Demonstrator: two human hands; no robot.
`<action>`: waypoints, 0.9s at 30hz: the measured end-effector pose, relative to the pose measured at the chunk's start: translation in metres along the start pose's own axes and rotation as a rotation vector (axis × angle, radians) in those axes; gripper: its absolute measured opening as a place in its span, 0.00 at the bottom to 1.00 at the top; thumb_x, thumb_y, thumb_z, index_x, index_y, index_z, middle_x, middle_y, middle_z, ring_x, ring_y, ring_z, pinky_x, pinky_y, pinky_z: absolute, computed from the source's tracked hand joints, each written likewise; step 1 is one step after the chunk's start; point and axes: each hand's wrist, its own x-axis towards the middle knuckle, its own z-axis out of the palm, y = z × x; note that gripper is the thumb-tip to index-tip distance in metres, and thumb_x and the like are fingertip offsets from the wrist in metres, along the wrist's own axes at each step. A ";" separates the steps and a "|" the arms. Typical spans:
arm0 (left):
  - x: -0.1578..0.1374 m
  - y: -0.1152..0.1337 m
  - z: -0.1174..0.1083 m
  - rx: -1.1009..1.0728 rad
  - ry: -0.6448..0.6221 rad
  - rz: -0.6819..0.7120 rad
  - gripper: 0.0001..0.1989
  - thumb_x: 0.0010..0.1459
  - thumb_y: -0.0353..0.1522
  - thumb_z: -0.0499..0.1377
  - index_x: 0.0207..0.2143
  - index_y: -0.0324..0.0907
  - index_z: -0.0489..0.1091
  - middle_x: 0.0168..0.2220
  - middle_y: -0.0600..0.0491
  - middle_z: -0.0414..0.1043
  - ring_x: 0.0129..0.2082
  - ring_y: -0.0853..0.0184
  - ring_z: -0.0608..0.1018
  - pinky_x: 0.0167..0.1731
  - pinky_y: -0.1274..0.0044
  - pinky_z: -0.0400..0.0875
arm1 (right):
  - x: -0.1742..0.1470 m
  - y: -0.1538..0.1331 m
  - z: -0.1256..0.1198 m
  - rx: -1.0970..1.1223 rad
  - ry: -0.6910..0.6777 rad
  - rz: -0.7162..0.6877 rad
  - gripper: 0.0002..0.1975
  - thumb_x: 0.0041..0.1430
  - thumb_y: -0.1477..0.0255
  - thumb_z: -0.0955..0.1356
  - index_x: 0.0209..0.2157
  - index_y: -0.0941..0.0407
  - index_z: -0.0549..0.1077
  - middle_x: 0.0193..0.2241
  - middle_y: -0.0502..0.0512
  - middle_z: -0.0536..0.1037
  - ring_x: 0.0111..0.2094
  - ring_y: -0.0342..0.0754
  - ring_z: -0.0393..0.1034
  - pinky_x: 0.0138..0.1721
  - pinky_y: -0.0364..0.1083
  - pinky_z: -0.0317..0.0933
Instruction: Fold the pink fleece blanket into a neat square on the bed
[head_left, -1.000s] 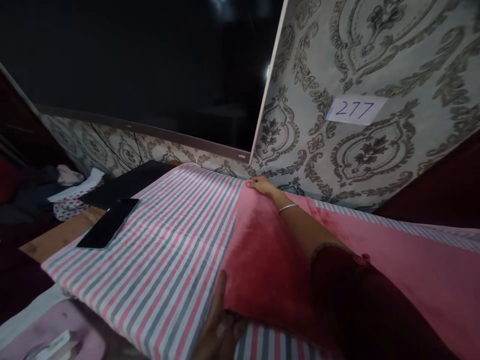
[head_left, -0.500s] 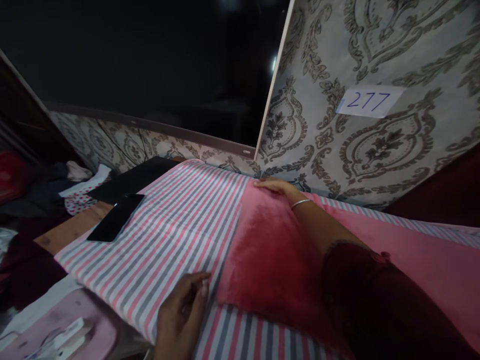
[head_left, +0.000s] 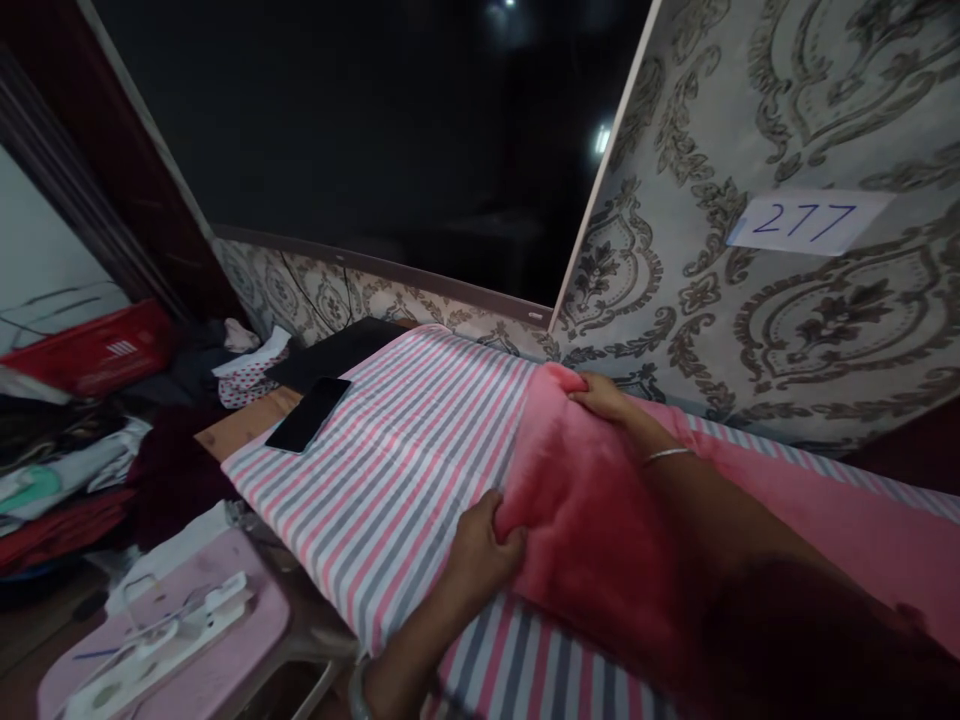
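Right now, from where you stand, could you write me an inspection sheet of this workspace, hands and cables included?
Surface: pink, grey and white striped fabric, lightly creased.
Job's things: pink-red plush fabric, bunched, partly over the stripes; whether both are one piece, cannot tell.
Clutter: flat black phone-like device at the striped fabric's left edge; white plastic item on a pink flat-topped stand.
Hands: left hand grips the plush's left edge nearer the wearer; right hand grips its far edge.
Cables: two thin dark cables below the screen.
Surroundings: large black screen; grey patterned wallpaper; white paper marked 277.
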 end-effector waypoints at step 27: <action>0.008 -0.045 -0.135 0.231 0.157 -0.110 0.30 0.40 0.61 0.59 0.41 0.55 0.74 0.27 0.59 0.77 0.38 0.48 0.80 0.41 0.64 0.76 | -0.003 -0.119 0.071 -0.039 0.120 -0.027 0.15 0.67 0.71 0.70 0.53 0.58 0.73 0.55 0.60 0.77 0.58 0.57 0.68 0.60 0.58 0.61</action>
